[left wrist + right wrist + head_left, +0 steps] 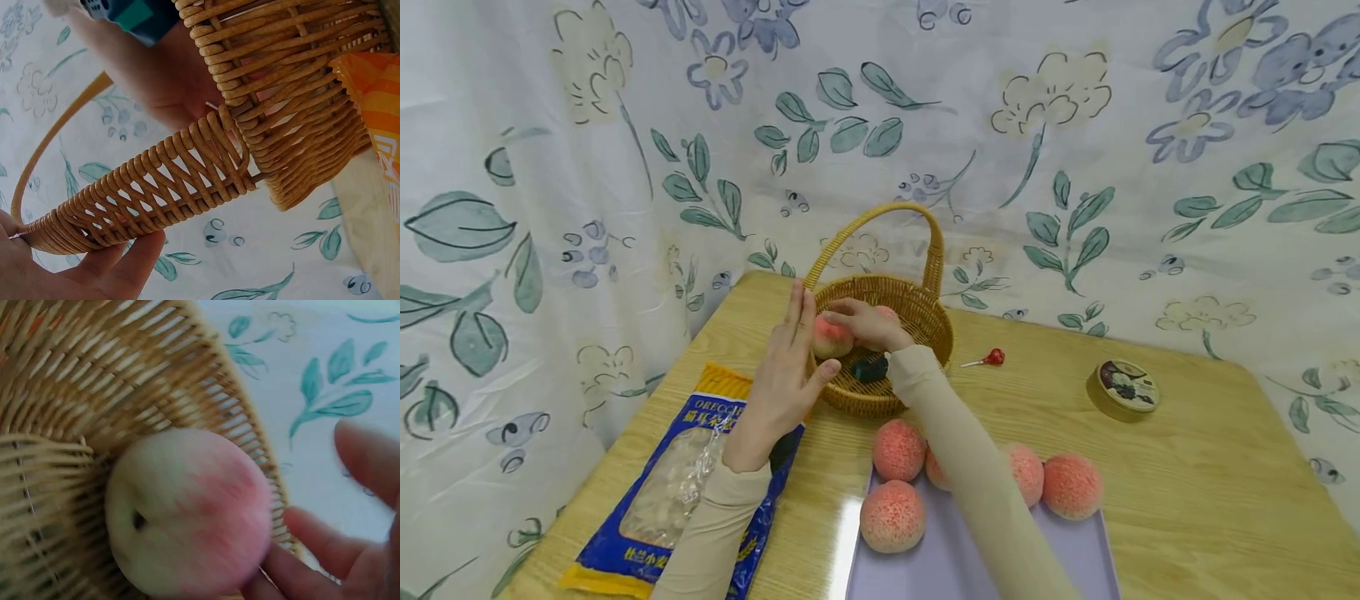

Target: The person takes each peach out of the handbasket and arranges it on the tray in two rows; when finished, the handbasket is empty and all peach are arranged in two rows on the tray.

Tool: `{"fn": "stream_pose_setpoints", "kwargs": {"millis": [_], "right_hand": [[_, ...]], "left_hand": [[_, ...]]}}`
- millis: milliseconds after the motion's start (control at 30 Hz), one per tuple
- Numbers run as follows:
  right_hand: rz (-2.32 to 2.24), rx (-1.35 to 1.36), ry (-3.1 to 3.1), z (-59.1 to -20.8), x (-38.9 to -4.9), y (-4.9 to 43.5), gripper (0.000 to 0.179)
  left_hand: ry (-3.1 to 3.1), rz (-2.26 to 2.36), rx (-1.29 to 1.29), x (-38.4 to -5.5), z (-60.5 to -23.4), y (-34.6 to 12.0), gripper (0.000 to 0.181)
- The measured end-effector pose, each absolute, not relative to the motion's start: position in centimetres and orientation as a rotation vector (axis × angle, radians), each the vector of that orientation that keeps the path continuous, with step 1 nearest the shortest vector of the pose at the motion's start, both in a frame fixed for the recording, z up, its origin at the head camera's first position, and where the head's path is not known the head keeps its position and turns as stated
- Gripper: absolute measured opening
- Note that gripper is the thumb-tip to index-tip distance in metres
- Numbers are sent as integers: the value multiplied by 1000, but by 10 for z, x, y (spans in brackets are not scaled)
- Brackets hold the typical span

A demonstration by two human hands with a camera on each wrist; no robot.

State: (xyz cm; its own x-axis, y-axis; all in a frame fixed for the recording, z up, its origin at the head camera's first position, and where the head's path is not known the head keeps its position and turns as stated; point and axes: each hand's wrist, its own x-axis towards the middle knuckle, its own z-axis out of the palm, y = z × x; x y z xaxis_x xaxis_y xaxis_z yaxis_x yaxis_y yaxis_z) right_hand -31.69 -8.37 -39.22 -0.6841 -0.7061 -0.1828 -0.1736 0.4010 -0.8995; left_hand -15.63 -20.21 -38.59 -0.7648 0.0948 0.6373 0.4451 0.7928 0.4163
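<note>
A wicker basket [936, 308] with an arched handle [156, 181] stands near the back of the table. My left hand [786, 383] is at the handle's left base, its fingers straight against the weave and the thumb spread away, over the basket's front left rim. Inside the basket are a peach [832, 337] at the left and another peach [887, 314] partly behind my right hand [872, 323]. In the right wrist view, a pale pink peach [187, 512] lies against the wicker wall. Fingers of the right hand reach its side, while the thumb stands apart from it.
A lilac tray [917, 575] at the front holds several peaches [892, 517], some behind the right sleeve. The blue and yellow pasta bag [662, 492] lies left, under the left forearm. To the right are a red lollipop [995, 357] and a round tin [1123, 389].
</note>
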Motion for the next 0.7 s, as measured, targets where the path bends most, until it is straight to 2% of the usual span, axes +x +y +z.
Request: {"fn": "stream_pose_setpoints", "kwargs": {"millis": [167, 500, 700], "right_hand": [[-1070, -841, 2277, -393, -314, -88, 48], [-779, -957, 2153, -398, -310, -90, 56], [-752, -986, 2230, -399, -307, -85, 56]], "left_hand": [[-2352, -765, -407, -156, -385, -200, 84], [-2358, -780, -408, -156, -384, -200, 84], [-2361, -772, -410, -157, -385, -201, 84]]}}
